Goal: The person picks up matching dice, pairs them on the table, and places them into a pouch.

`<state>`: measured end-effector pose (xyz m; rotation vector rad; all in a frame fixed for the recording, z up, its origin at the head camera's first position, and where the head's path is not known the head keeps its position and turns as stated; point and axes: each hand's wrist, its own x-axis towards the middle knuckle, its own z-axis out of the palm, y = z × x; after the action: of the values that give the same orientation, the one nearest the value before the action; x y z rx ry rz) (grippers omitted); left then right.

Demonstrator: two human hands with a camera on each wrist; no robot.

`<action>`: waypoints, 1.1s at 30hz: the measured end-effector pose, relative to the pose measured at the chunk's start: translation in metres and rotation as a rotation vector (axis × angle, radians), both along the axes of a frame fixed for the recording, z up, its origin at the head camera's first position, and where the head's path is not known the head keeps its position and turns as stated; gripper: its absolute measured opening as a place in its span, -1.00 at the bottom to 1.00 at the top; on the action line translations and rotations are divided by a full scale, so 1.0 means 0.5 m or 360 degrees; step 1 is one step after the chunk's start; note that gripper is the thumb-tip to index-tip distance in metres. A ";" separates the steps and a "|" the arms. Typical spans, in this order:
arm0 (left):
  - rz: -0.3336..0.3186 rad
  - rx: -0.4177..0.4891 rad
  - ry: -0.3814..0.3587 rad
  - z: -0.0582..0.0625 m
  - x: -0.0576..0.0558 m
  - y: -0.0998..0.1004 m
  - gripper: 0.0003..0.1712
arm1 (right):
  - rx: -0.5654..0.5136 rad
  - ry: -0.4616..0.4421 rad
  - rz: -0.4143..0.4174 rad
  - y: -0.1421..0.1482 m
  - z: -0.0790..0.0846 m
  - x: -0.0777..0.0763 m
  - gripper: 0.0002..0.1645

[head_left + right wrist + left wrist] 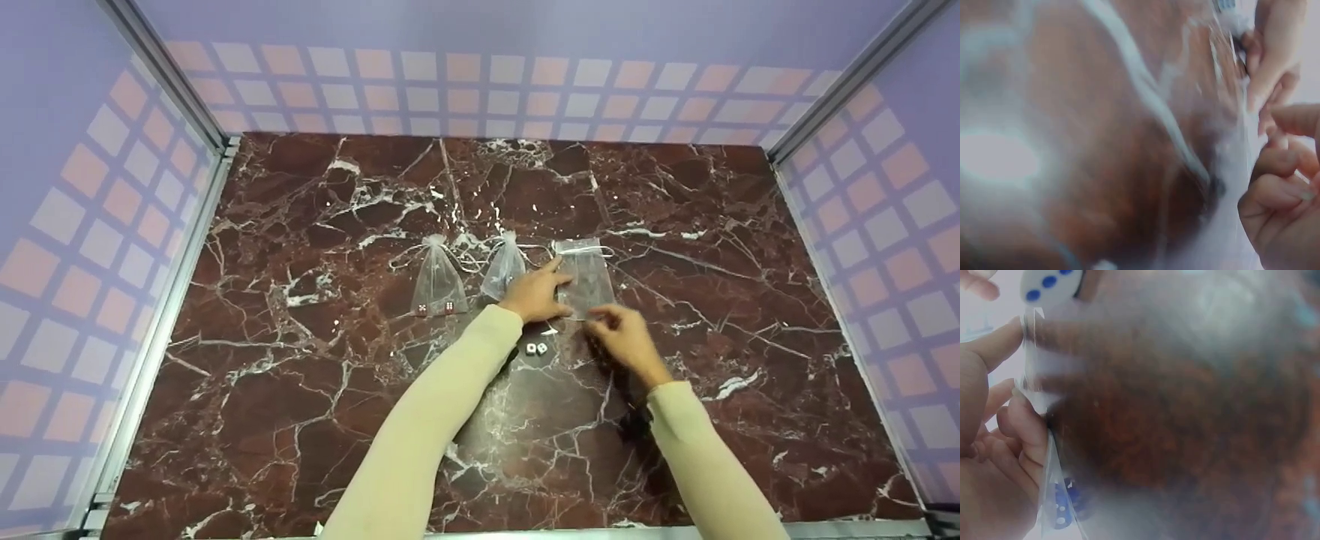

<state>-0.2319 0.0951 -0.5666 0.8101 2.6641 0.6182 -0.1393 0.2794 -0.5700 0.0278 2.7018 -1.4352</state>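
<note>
A flat white mesh drawstring bag (589, 281) lies right of two filled ones. My left hand (538, 294) rests on its left edge, fingers spread and fairly straight. At its lower edge my right hand (624, 336) has curled fingers, thumb and forefinger pinching the bottom; in the right wrist view, the right hand (1283, 197) partly hides the contact. Two white dice (536, 349) lie below the bag; one white die (1053, 284) with blue dots shows in the left wrist view. Blue dice (1062, 506) sit inside the middle bag (504, 270), partly behind my left hand.
A leftmost mesh bag (439, 281), tied at its neck, holds red dice (435, 308). The bags lie in a row on a dark red marbled tabletop (300, 420). Checkered panels (480, 82) wall the back and both sides.
</note>
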 end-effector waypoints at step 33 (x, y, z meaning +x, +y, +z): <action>0.0962 0.1359 -0.0898 0.040 -0.006 0.021 -0.83 | -0.0573 -0.0161 -0.0315 0.049 0.033 -0.106 -0.64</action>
<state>-0.2348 0.1054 -0.5463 -0.0823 2.0258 1.8685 -0.1921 0.3037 -0.5535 0.3424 2.3779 -1.8979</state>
